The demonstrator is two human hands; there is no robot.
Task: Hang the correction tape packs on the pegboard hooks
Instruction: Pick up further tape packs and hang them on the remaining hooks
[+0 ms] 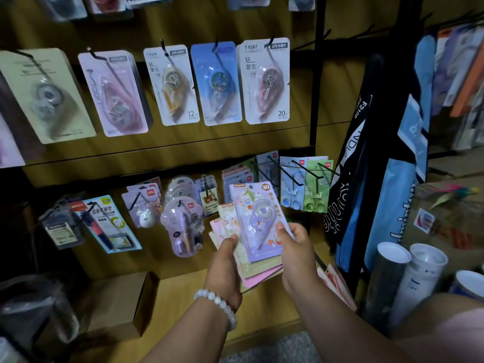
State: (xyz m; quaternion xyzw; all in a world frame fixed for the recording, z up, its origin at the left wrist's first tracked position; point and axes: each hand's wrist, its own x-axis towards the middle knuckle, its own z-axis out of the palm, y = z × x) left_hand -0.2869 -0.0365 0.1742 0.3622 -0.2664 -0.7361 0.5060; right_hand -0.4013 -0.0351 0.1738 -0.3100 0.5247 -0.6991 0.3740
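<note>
Green-carded scissors (315, 188) on a lower hook, white paper cups (425, 260) at right, brown cardboard box (115, 307) below.

Held pack (258, 221) reads "30" (hanging pack (264, 81): "T 9267").

Glossy plastic over printed card, against matt wood

The purple correction tape pack (258, 221) has a clear, shiny plastic blister on smooth printed card, as do the hanging packs (263, 81) above. The display board (183, 142) looks like matt wood grain, its hooks (297, 175) thin dark metal. A cardboard box (117, 305) is dull and brown. The bracelet (218, 302) has pale, glossy beads.
</note>
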